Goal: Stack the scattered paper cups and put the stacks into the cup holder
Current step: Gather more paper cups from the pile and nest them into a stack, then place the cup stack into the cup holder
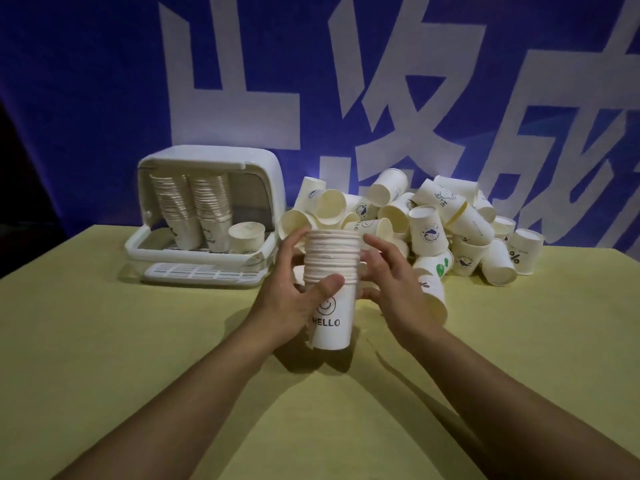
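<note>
A tall stack of paper cups (331,271) stands upright over the middle of the yellow worktop (138,358), its bottom cup printed with a smiley and the word HELLO; the left hand (294,299) grips it from the left, thumb pressed across the front just under the nested rims; the right hand (391,282) is on the stack's right side, fingers bent toward it, though whether they actually clasp it I cannot tell. Whether the stack's base touches the worktop or hangs just above it is also unclear. Behind and to the right lies a loose pile of cups (426,216), some upright, some tipped over, a few lying close behind the right hand. To the back left sits the white cup holder (207,157) with its lid raised; two tall stacks lean inside it, with a short one beside them. A blue banner (86,81) with large white characters hangs behind everything.
</note>
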Action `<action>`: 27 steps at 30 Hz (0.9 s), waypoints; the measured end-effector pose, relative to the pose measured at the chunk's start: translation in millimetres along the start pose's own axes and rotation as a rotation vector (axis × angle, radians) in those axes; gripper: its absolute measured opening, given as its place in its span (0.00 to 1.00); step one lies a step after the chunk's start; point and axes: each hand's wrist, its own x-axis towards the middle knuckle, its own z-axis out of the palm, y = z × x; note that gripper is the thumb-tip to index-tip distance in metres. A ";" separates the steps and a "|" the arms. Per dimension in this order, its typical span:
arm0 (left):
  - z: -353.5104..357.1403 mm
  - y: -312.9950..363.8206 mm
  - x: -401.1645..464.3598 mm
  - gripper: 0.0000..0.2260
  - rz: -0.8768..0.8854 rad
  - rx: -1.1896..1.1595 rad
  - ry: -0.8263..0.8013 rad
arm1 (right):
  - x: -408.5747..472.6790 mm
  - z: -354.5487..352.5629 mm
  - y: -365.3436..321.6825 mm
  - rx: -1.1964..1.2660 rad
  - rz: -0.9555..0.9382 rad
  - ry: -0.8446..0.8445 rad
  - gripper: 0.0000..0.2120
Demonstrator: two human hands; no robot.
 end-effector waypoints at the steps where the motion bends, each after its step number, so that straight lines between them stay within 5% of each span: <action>1: -12.6 0.7 0.7 0.33 0.002 0.022 0.059 | 2.7 12.0 1.6 0.038 0.024 -0.005 0.18; 7: -79.7 -1.7 20.5 0.34 0.063 0.103 0.321 | -2.1 61.8 47.7 0.194 0.208 -0.064 0.08; 15: -113.4 -11.1 73.3 0.38 0.134 0.202 0.548 | 1.8 63.9 69.7 0.187 0.191 -0.105 0.07; 22: -106.4 -40.8 106.0 0.37 0.072 0.259 0.566 | 4.2 65.2 76.4 0.148 0.184 -0.142 0.09; 27: -100.8 -58.3 110.4 0.36 -0.113 0.418 0.435 | 5.1 65.5 75.4 0.136 0.176 -0.151 0.07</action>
